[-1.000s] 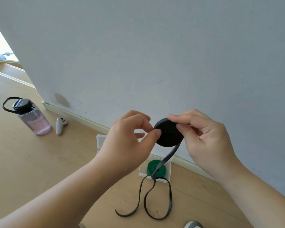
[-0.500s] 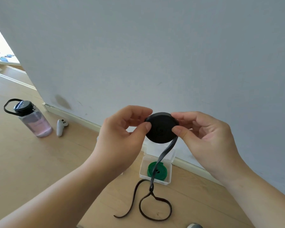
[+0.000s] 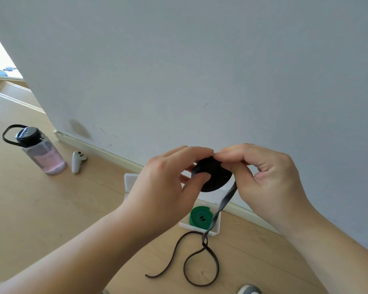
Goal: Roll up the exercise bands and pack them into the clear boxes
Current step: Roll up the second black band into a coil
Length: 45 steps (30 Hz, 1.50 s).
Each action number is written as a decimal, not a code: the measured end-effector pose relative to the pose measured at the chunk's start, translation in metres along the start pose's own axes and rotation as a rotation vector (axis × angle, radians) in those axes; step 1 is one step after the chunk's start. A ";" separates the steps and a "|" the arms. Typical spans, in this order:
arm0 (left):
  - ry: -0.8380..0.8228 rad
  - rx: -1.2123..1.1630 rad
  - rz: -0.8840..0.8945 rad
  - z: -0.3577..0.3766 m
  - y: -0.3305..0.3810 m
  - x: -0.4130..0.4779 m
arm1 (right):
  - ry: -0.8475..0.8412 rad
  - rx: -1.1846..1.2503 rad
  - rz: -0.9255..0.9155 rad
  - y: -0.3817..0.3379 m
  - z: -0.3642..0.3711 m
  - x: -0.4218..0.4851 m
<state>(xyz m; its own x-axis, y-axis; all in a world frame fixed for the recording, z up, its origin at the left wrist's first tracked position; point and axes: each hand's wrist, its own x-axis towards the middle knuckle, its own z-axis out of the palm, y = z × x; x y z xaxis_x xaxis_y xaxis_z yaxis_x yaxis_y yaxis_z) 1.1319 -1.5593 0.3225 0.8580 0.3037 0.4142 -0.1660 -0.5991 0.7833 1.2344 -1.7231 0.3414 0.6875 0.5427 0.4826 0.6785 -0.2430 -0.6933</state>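
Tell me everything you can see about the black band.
The black band is a flat, matte, rubbery-looking strip, mostly wound into a tight disc held in the air. The left hand pinches its left edge and the right hand pinches its top. The unrolled tail hangs from the disc's right side, passes in front of the box with the green band, twists once and lies looped on the floor.
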 end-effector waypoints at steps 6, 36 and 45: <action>0.087 -0.322 -0.273 -0.003 0.004 0.005 | 0.083 0.249 0.281 -0.004 -0.001 0.001; 0.006 -0.497 -0.391 -0.004 0.002 0.009 | -0.025 0.344 0.282 -0.005 -0.008 0.004; -0.083 -0.215 -0.279 -0.006 0.008 0.008 | -0.062 0.223 0.269 -0.009 -0.006 0.002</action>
<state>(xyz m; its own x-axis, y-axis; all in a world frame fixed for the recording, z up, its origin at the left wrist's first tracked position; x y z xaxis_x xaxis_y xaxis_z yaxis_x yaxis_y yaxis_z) 1.1347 -1.5577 0.3349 0.9199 0.3667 0.1387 -0.0110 -0.3295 0.9441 1.2312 -1.7253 0.3517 0.8124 0.5323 0.2383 0.3974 -0.2062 -0.8942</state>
